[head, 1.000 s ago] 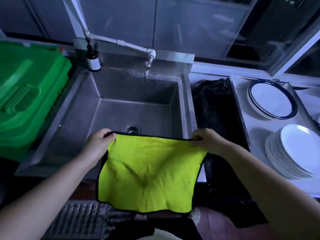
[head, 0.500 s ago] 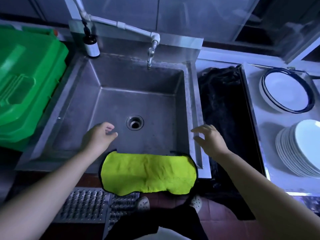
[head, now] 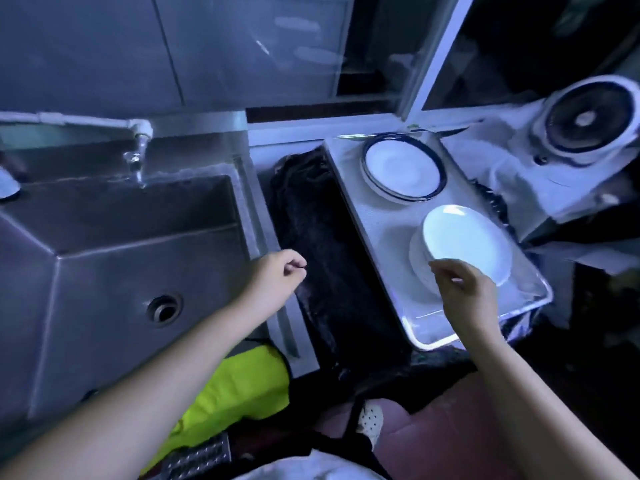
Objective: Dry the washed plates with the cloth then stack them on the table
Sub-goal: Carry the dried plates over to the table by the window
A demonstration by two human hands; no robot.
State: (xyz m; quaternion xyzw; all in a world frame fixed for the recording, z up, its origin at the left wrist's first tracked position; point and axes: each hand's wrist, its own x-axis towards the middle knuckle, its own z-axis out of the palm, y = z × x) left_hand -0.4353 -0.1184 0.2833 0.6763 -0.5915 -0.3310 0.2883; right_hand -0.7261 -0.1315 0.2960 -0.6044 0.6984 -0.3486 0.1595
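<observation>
Right grip (head: 464, 289) hovers at the 7 o'clock edge of the white plate stack (head: 474, 237), fingers loosely bent and apart, clamped on nothing; I cannot tell whether the fingertips touch the top plate's rim. Left grip (head: 277, 275) hangs well apart from it at 9 o'clock. Its fingers are loosely curled, thumb near forefinger, and it holds nothing over the seam between the sink (head: 138, 258) rim and a black mat (head: 329, 244). I see the white stack on the near half of a metal tray (head: 530, 299), at 3 o'clock in my view. The blue-rimmed plates (head: 401, 168) sit at 11 o'clock of it on the same tray. The yellow-green cloth (head: 249, 386) drapes over the sink's front edge at 6 o'clock, with my left forearm crossing above it and neither grip on it. The tap (head: 138, 157) stands at 10 o'clock.
</observation>
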